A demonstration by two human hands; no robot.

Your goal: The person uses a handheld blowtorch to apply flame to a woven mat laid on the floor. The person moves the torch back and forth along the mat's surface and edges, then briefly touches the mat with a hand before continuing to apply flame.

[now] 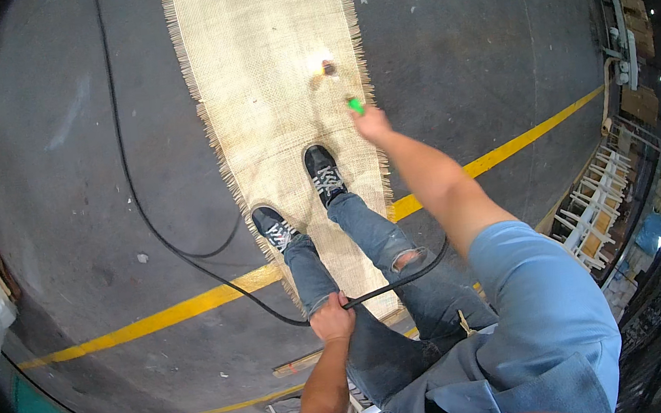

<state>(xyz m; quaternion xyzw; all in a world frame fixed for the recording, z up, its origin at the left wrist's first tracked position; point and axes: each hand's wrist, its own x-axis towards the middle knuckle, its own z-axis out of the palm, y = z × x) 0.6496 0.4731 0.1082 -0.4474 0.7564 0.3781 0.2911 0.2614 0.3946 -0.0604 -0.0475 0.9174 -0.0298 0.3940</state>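
A long strip of pale woven burlap-like fabric (267,75) with fringed edges lies on the floor under my black shoes. My right hand (372,124) is stretched forward over its right side, fingers closed round a small green-handled tool (355,106). The tool's tip is too small to make out. Just ahead of it shows a bright spot with a small dark and yellow-orange thing (328,68) that I cannot identify. My left hand (333,319) is wrapped round a black hose (381,290) in front of my left thigh. The hose runs up toward my right arm and passes out of sight there.
The rest of the hose (122,149) loops across the grey floor on the left. A yellow painted line (195,305) crosses the floor under the fabric. A narrow wooden board (299,362) lies behind my legs. White racking pieces (599,204) and cartons (641,102) stand at right.
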